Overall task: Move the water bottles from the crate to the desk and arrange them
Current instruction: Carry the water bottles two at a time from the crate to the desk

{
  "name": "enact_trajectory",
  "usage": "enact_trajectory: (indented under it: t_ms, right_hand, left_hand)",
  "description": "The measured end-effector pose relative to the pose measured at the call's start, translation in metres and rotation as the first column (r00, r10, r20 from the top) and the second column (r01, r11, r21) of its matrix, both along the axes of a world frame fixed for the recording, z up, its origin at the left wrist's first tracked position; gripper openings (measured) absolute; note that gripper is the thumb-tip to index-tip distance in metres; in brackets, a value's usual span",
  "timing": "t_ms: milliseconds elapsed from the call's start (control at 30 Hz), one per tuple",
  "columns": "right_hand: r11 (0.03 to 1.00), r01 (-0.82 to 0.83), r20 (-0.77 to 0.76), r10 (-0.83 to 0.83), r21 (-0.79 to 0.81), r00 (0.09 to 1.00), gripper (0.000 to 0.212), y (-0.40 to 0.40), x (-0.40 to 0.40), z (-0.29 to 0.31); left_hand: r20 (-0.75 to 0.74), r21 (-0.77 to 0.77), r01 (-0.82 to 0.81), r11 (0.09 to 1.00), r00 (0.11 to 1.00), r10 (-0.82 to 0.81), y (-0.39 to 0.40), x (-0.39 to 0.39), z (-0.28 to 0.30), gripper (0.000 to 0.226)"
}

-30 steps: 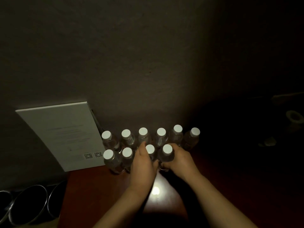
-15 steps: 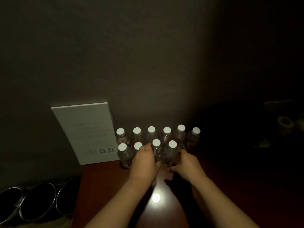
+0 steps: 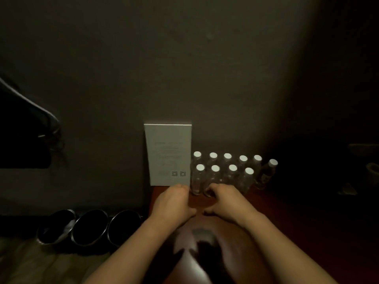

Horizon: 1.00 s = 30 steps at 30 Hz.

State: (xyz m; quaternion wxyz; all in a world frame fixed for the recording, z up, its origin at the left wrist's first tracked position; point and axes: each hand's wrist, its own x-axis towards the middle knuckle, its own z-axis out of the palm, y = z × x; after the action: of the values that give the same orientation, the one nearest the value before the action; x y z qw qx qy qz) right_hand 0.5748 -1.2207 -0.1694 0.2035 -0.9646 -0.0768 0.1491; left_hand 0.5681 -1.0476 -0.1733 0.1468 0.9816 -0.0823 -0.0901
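Observation:
Several clear water bottles with white caps stand in two rows on the dark red-brown desk (image 3: 287,222), close to the wall. The back row (image 3: 227,158) is longer than the front row (image 3: 232,175), and its rightmost bottle (image 3: 266,175) leans a little apart. My left hand (image 3: 174,203) is curled loosely just in front of the leftmost front bottle (image 3: 198,179), holding nothing. My right hand (image 3: 225,201) lies beside it, fingers bent, fingertips at the foot of the second front bottle (image 3: 212,179) without wrapping it. No crate is in view.
A white printed card (image 3: 168,154) leans on the wall just left of the bottles. Three round metal tubs (image 3: 90,226) sit low beside the desk's left edge. A dark object (image 3: 24,140) hangs at far left. Dim items (image 3: 372,171) lie far right.
Both hands have come off the front-row bottles and drawn back toward me and leftward. The view has swung left, so bottles and card sit further right.

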Motion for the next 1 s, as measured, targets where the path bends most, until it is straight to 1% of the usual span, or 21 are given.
enact_trajectory:
  t_ms: [133, 233, 300, 467, 600, 800, 900, 1000]
  right_hand:
    - [0.991, -0.129, 0.055, 0.131, -0.042, 0.99, 0.069, 0.069, -0.037, 0.028]
    - [0.964, -0.256, 0.066, 0.26, -0.067, 0.963, 0.067, 0.126, -0.07, 0.045]
    - [0.931, -0.352, 0.054, 0.358, -0.095, 0.932, 0.064, 0.169, -0.092, 0.055]
    - [0.831, -0.531, 0.086, 0.549, -0.166, 0.831, 0.07, 0.283, -0.15, 0.068]
    - [0.737, -0.656, 0.096, 0.673, -0.163, 0.733, 0.072, 0.373, -0.192, 0.073]
    - [0.561, -0.813, 0.08, 0.827, -0.157, 0.556, 0.093, 0.501, -0.246, 0.08]
    - [0.445, -0.878, 0.088, 0.895, -0.174, 0.436, 0.104, 0.557, -0.267, 0.079]
    - [0.345, -0.92, 0.087, 0.939, -0.186, 0.334, 0.107, 0.611, -0.279, 0.077]
  left_hand:
    - [0.001, 0.059, -0.052, 0.997, 0.999, 0.052, 0.072, -0.051, 0.02, 0.055]
    - [0.004, 0.09, -0.111, 0.99, 0.994, 0.111, 0.135, -0.099, 0.035, 0.054]
    - [0.041, 0.116, -0.165, 0.979, 0.986, 0.162, 0.18, -0.134, 0.042, 0.055]
    - [0.076, 0.143, -0.335, 0.931, 0.942, 0.328, 0.294, -0.226, 0.055, 0.065]
    - [0.119, 0.161, -0.482, 0.861, 0.876, 0.468, 0.372, -0.299, 0.062, 0.073]
    - [0.12, 0.117, -0.669, 0.734, 0.743, 0.658, 0.476, -0.393, 0.069, 0.089]
    - [0.129, 0.111, -0.738, 0.665, 0.674, 0.727, 0.519, -0.428, 0.066, 0.092]
    - [0.136, 0.1, -0.803, 0.587, 0.596, 0.792, 0.561, -0.45, 0.06, 0.095]
